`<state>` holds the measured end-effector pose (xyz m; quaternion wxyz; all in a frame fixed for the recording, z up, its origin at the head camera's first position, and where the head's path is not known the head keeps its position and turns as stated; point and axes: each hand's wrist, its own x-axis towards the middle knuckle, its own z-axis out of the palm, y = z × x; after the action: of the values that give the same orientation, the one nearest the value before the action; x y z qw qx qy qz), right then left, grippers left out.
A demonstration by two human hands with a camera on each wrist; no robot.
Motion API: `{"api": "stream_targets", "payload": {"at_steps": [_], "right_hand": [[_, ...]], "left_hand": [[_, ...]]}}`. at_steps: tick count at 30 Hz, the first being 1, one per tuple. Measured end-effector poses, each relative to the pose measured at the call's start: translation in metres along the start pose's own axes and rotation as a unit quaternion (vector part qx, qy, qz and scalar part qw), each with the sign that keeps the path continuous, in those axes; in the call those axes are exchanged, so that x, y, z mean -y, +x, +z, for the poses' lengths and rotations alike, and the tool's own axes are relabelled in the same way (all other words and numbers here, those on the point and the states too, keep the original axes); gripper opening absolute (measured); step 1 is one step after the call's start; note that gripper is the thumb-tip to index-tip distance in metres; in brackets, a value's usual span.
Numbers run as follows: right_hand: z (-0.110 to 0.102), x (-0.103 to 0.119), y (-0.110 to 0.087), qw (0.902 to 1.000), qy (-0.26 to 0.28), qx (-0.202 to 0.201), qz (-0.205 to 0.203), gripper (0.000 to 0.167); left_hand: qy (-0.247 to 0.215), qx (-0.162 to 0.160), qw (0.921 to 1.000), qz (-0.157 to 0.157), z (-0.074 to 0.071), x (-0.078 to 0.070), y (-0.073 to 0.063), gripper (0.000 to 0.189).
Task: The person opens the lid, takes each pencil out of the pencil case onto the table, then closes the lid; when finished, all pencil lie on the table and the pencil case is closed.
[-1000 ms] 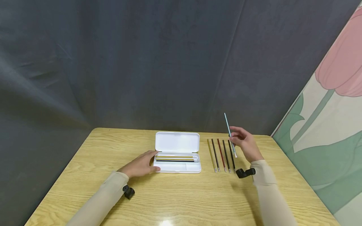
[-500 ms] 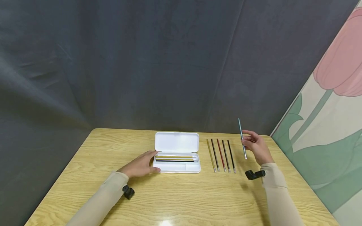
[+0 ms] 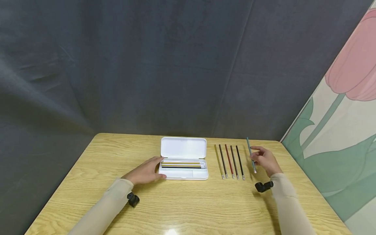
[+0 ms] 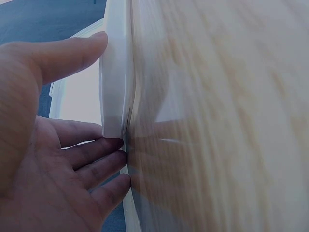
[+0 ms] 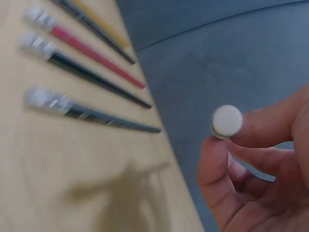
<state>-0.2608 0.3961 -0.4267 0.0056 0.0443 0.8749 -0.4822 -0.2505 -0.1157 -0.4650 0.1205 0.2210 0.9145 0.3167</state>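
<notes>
An open white pencil case [image 3: 200, 175] lies on the table with several pencils [image 3: 182, 165] inside, yellow and black ones among them. My left hand [image 3: 146, 171] holds its left end, the thumb at the near corner and the fingers around the far one. In the left wrist view, the thumb and fingers [image 4: 96, 150] touch the case's white wall [image 4: 116, 72]. At the right, my right hand [image 3: 265, 161] pinches a light blue pencil [image 3: 248, 146] between thumb and finger, just above the table. The right wrist view shows its white eraser end [image 5: 228, 121] head-on.
Between the case and my right hand lie several pencils in a row: a yellow one [image 3: 219, 161], a red one [image 3: 229, 161] and black ones [image 3: 240, 162]. A dark curtain [image 3: 176, 71] hangs behind the wooden table [image 3: 188, 205]. A flowered cloth [image 3: 337, 153] is at the right.
My right hand has moved right with the light blue pencil, past the row of pencils, and then lowered toward the table. The left hand and the case have stayed in place.
</notes>
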Motion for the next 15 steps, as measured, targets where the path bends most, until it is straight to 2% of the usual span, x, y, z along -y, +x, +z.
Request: {"api": "stream_targets", "payload": {"at_steps": [7,15], "right_hand": [[0.007,-0.013,0.000,0.9984,-0.041,0.035,0.020,0.054],[0.016,-0.027,0.007,0.9901,-0.136,0.029,0.022,0.050]], "left_hand": [[0.006,0.000,1.0000,-0.001,-0.001,-0.001,0.000,0.087],[0.005,0.003,1.0000,0.002,-0.002,-0.002,-0.001,0.088]]}}
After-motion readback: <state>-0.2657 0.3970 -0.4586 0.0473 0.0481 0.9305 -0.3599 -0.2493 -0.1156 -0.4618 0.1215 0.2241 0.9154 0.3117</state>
